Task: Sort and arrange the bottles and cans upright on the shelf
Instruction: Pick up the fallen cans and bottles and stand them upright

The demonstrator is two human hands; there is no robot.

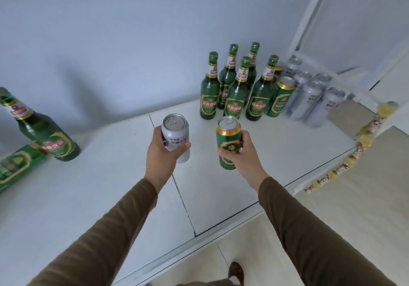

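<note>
My left hand grips an upright silver can above the white shelf. My right hand grips an upright green can beside it. At the back right stand several green bottles, one green can and several silver cans, all upright in a group. Far left, a single green bottle stands next to a green carton lying flat.
The shelf's front edge runs diagonally, with beige floor tiles and my shoe below. A hanging strip of yellow snack packets dangles at the right edge. A white upright post rises at the back right corner.
</note>
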